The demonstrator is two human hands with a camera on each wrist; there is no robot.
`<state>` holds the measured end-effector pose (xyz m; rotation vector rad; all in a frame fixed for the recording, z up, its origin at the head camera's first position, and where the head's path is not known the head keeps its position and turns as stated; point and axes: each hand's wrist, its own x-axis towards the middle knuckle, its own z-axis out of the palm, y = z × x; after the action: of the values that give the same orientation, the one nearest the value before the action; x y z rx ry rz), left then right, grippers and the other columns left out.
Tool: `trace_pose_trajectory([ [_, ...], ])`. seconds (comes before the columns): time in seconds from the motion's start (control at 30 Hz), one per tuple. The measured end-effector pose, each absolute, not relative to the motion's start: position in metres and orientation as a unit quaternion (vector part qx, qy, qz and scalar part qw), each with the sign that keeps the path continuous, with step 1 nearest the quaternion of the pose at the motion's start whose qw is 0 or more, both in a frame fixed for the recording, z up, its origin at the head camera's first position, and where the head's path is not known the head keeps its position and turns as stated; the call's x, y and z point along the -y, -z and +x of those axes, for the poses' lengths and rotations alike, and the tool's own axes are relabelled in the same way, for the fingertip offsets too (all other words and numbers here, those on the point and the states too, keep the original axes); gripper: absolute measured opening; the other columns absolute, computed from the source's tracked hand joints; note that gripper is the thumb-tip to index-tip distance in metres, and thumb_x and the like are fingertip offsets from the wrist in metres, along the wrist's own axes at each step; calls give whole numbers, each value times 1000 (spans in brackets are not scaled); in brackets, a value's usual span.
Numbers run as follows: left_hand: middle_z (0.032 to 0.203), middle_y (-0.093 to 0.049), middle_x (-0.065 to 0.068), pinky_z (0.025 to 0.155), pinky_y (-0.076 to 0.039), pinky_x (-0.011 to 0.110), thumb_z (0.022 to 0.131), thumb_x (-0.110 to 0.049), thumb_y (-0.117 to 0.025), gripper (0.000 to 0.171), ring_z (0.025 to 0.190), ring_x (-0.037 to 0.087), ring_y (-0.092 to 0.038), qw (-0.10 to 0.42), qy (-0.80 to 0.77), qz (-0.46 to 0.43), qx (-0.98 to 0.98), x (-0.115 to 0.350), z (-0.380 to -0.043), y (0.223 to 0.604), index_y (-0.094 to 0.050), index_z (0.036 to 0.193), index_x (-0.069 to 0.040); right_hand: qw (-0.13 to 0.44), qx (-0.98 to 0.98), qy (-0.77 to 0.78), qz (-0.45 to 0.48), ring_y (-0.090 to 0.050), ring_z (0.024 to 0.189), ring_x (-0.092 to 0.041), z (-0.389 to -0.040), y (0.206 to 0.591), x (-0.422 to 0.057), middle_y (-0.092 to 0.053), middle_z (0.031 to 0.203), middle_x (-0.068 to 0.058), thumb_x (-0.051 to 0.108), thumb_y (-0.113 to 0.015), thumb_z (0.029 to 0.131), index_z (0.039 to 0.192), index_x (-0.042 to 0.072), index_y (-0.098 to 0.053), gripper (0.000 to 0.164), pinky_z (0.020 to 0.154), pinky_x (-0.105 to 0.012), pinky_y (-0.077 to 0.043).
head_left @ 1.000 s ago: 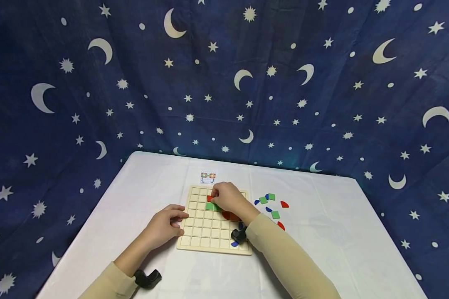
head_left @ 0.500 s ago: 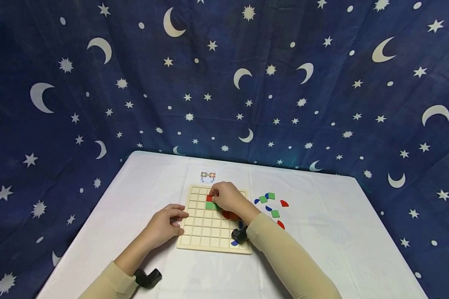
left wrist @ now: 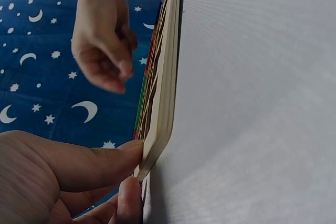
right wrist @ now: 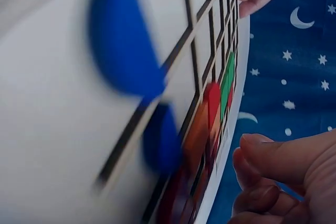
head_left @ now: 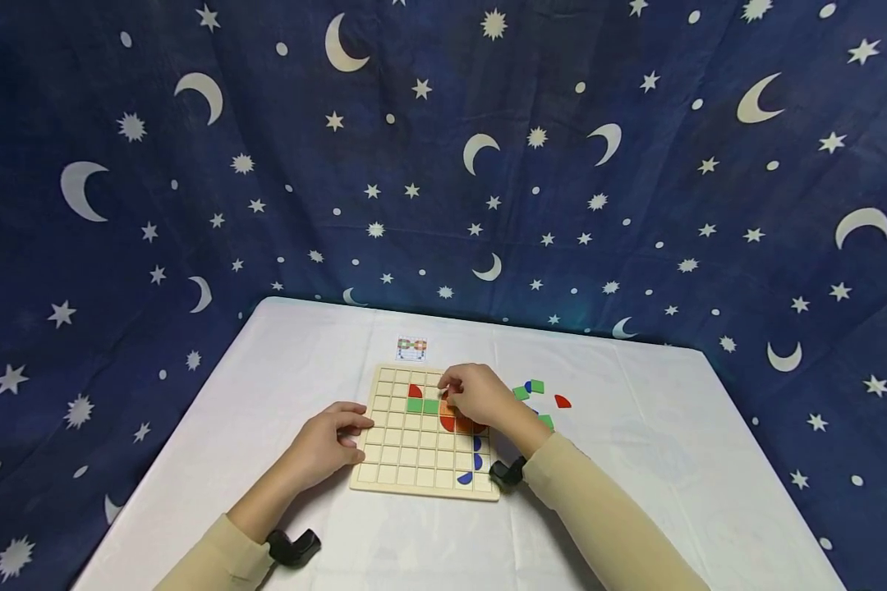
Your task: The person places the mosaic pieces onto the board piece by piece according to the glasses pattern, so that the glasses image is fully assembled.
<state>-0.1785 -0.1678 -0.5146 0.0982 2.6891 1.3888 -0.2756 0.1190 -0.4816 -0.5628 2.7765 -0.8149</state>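
My left hand [head_left: 324,443] holds the left edge of a pale wooden grid board [head_left: 388,474], thumb and fingertips at its rim. My right hand [head_left: 480,396] hovers over the board's upper right, fingers loosely bent; the right wrist view shows nothing between thumb and fingers. A red quarter-circle tile [head_left: 415,391] sits in a cell above two green square tiles [head_left: 423,406]. Beside them are orange and red tiles [head_left: 448,423], partly hidden by the right hand. Several blue half-circle tiles [head_left: 465,478] lie at the board's lower right.
A small pattern card [head_left: 411,349] lies beyond the board's far edge. Right of the board are loose tiles on the white table [head_left: 636,460]: green squares [head_left: 537,387], a red quarter-circle [head_left: 562,401] and blue pieces, some behind the right arm. A star-and-moon cloth [head_left: 443,164] hangs behind.
My right hand has let go of the red quarter-circle tile, which now lies in its cell, and has moved right. The left hand has stayed at the board's edge.
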Motion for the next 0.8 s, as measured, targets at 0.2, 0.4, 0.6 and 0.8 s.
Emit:
trace_pose_trajectory([
  [0.2,147,-65,3,76,-55,19,76,7,-88,46,101,13,-63,56,-458,29,-887,168,-178,514,-81,119,-9,83,-945,282,-143,-58,87,-18,-264,484,-154,-63,87,3,8,-79,94,107,20,-79,17,74,-33,-50],
  [0.4,147,-64,3,77,-56,19,76,7,-88,46,101,12,-64,59,-460,31,-886,166,-179,515,-81,119,-9,68,-957,266,-97,-57,85,-17,-243,489,-197,-62,84,3,8,-79,93,107,21,-78,19,75,-34,-47],
  [0.6,147,-64,4,76,-55,19,76,7,-88,46,100,13,-63,59,-456,32,-888,165,-180,514,-81,119,-8,68,-965,249,-53,-56,83,-17,-231,499,-235,-59,84,0,5,-79,93,112,17,-77,22,76,-34,-46],
  [0.8,148,-64,4,76,-55,19,76,7,-88,47,100,13,-63,60,-453,27,-889,166,-179,514,-80,120,-9,71,-964,253,-39,-55,73,-18,-229,503,-260,-59,83,-3,5,-80,91,118,12,-74,29,66,-31,-46],
])
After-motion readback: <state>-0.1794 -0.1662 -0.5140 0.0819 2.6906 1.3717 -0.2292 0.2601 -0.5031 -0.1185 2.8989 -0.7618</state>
